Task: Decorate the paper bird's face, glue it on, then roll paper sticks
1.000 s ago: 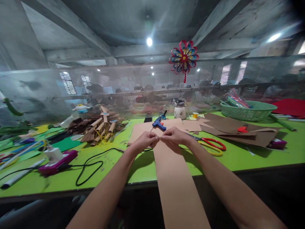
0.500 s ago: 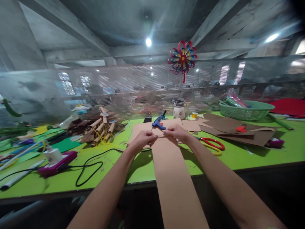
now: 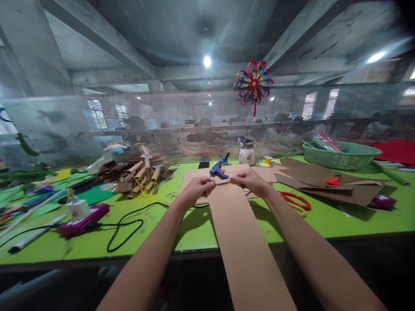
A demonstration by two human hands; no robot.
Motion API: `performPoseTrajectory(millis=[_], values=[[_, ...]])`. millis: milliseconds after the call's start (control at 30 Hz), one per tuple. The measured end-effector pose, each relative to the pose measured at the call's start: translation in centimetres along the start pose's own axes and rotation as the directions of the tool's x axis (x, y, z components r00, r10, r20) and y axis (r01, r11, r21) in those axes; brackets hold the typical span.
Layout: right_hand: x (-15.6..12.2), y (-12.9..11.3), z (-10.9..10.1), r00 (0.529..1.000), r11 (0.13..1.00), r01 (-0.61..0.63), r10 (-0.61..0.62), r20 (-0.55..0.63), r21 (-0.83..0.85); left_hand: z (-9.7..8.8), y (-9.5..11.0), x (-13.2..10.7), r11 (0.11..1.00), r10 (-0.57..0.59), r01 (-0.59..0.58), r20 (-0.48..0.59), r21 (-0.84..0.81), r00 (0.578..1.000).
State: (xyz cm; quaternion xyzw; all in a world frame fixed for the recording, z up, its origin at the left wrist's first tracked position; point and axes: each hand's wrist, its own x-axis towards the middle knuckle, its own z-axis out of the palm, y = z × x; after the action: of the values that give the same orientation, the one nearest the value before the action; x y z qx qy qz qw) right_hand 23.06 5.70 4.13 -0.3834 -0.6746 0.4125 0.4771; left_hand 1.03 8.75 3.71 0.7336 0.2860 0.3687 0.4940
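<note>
A long tan paper strip (image 3: 241, 233) runs from the green table (image 3: 340, 218) over its front edge toward me. My left hand (image 3: 196, 189) pinches the strip's far left corner. My right hand (image 3: 249, 180) pinches its far right corner. Both hands are closed on the strip's far end, a hand's width apart. A blue glue gun (image 3: 218, 169) lies just beyond the hands on more tan sheets (image 3: 194, 175). Red and yellow scissors (image 3: 296, 201) lie right of my right wrist.
A black cord (image 3: 125, 222) loops to a magenta device (image 3: 84, 216) at the left. Paper brooms (image 3: 139, 175) are heaped behind it. Brown sheets (image 3: 327, 183) and a green basket (image 3: 340, 154) sit at the right. A mesh screen (image 3: 181, 125) backs the table, with a paper pinwheel (image 3: 254, 83) hanging on it.
My hands have slid apart from the middle of the strip's far edge out to its two corners, and the strip's end has moved a little farther from me.
</note>
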Motion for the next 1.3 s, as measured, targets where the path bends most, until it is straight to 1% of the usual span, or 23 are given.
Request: performPoseTrajectory(millis=[67, 167, 267, 433, 567, 633, 700, 767, 833, 900, 1000, 1133, 1233, 1300], values=[[-0.1, -0.1, 0.0, 1.000, 1.000, 0.010, -0.010, 0.017, -0.007, 0.1, 0.0, 0.1, 0.999, 0.020, -0.020, 0.004, 0.037, 1.000], [-0.3, -0.3, 0.2, 0.998, 1.000, 0.017, -0.016, 0.055, -0.006, 0.1, 0.1, 0.2, 0.995, 0.031, -0.029, -0.019, 0.097, 0.999], [-0.4, -0.6, 0.6, 0.999, 0.999, 0.033, -0.033, 0.042, -0.021, 0.1, 0.2, 0.2, 0.992, 0.041, -0.035, -0.041, 0.119, 0.998], [-0.4, -1.0, 0.9, 0.998, 0.996, 0.064, -0.063, 0.014, -0.057, -0.2, 0.2, 0.1, 0.994, 0.065, -0.061, -0.044, 0.091, 0.997], [-0.3, -0.8, 0.7, 0.997, 0.994, 0.072, -0.071, 0.023, -0.081, -0.3, 0.0, 0.1, 0.999, 0.029, -0.028, -0.009, 0.024, 1.000], [-0.1, -0.5, 0.8, 0.998, 0.995, 0.062, -0.060, 0.036, -0.082, -0.2, 0.0, 0.2, 1.000, 0.005, -0.005, 0.017, 0.015, 1.000], [0.0, -0.1, 1.0, 0.997, 0.993, 0.062, -0.056, 0.057, -0.099, -0.1, 0.0, 0.2, 0.998, -0.021, 0.019, 0.033, 0.065, 0.999], [0.2, 0.2, 1.3, 0.995, 0.988, 0.074, -0.063, 0.080, -0.137, 0.0, 0.1, 0.1, 0.988, -0.046, 0.038, 0.051, 0.153, 0.998], [0.3, 0.3, 1.7, 0.993, 0.983, 0.082, -0.066, 0.098, -0.166, 0.2, 0.2, 0.1, 0.977, -0.046, 0.030, 0.072, 0.213, 0.996], [0.3, 0.2, 2.0, 0.992, 0.984, 0.074, -0.057, 0.111, -0.160, 0.3, 0.2, 0.1, 0.975, -0.021, 0.002, 0.085, 0.224, 0.996], [0.2, 0.1, 2.0, 0.992, 0.992, 0.057, -0.043, 0.119, -0.116, 0.4, 0.3, 0.0, 0.979, 0.002, -0.018, 0.079, 0.205, 0.997], [-0.1, -0.2, 1.4, 0.995, 0.998, 0.044, -0.040, 0.089, -0.051, 0.6, 0.5, -0.2, 0.987, 0.013, -0.018, 0.032, 0.163, 0.999], [-0.2, -0.2, 1.1, 0.995, 0.996, 0.061, -0.056, 0.082, -0.069, 0.7, 0.6, -0.2, 0.988, 0.018, -0.019, 0.012, 0.153, 1.000], [-0.1, -0.1, 1.0, 0.993, 0.994, 0.076, -0.068, 0.092, -0.085, 0.7, 0.6, -0.2, 0.983, 0.031, -0.033, 0.014, 0.179, 0.999]])
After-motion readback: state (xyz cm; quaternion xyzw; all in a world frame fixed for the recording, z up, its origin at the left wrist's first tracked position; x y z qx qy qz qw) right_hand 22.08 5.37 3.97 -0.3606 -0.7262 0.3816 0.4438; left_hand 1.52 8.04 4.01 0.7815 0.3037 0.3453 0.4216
